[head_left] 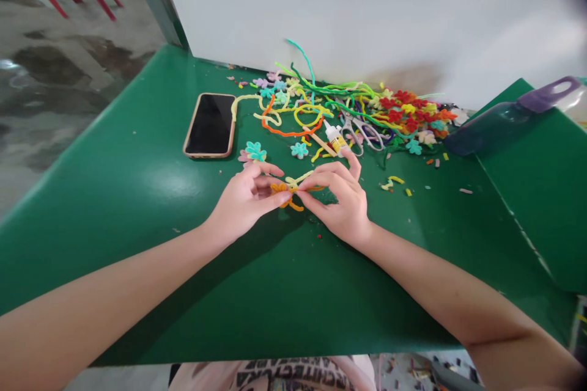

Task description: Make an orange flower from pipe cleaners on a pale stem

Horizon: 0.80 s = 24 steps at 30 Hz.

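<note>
Between my two hands is an orange pipe cleaner flower (277, 188), with pale yellow pipe cleaner (299, 179) at its middle. My left hand (243, 195) pinches the flower between thumb and fingers. From the other side my right hand (342, 195) grips the orange and pale yellow strands with thumb and forefinger, its little finger raised near a small glue bottle (336, 137). Just beyond the left fingers lies a turquoise pipe cleaner flower (255, 151), partly over a pink one. Another turquoise flower (299, 150) rests farther to the right. My fingertips hide part of the orange flower.
On the green table (151, 195) a phone (211, 125) lies at the left. Scissors (362, 131), loose pipe cleaners (288, 133) and a heap of red flowers (398, 107) are along the white wall (343, 12). A purple-capped bottle (509, 110) leans at the right.
</note>
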Available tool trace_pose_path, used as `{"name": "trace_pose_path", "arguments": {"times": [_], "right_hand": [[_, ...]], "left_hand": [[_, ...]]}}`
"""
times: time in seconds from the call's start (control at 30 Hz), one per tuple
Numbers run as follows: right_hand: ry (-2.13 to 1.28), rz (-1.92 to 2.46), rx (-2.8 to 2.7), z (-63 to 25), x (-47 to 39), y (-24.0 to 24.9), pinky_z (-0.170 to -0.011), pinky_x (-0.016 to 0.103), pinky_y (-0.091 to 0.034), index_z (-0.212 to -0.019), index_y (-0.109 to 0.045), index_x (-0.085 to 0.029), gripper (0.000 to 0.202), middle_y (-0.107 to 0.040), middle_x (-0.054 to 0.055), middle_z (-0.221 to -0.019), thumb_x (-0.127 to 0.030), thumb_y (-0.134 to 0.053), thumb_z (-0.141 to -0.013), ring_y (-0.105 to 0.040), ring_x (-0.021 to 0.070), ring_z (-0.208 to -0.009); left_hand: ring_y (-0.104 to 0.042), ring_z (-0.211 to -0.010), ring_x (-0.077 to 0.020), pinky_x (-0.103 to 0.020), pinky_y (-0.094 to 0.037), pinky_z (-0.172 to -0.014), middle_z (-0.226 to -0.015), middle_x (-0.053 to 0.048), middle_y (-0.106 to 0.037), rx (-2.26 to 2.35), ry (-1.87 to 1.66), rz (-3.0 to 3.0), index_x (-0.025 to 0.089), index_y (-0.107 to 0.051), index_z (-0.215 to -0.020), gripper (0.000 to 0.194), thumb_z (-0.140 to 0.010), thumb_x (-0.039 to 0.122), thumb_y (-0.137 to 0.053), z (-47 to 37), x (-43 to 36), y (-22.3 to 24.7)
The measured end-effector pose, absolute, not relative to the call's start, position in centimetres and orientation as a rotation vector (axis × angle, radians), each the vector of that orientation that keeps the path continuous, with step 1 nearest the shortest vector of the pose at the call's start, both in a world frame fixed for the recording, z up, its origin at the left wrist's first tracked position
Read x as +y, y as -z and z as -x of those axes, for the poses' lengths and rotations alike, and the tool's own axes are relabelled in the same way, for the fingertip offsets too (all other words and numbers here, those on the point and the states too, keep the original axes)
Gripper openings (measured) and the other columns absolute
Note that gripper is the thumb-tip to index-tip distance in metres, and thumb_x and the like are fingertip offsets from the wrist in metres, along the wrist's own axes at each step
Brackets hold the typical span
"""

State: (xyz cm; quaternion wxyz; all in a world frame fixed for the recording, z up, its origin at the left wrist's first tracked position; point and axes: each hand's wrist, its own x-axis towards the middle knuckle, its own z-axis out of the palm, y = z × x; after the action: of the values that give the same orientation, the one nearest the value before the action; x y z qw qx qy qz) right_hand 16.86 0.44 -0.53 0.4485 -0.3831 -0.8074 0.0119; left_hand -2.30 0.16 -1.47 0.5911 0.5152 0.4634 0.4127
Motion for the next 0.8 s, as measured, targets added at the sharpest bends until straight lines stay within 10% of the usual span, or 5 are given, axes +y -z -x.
{"name": "trace_pose_path", "arguments": {"times": [0.8], "right_hand": [[-0.103,0.987,-2.040,-16.49,-0.10,0.95,-0.104,0.047,-0.036,-0.076,-0.057,-0.025,0.011,-0.066,-0.006,-0.069,-0.021,-0.064,-0.084,-0.063,0.0125,-0.071]], "left_hand": [[-0.060,-0.063,-0.0109,-0.022,-0.048,-0.060,-0.069,0.004,-0.060,1.082,-1.048,-1.212,0.019,-0.055,-0.083,0.031,-0.067,0.027,-0.079,1.81,-0.03,1.28]]}}
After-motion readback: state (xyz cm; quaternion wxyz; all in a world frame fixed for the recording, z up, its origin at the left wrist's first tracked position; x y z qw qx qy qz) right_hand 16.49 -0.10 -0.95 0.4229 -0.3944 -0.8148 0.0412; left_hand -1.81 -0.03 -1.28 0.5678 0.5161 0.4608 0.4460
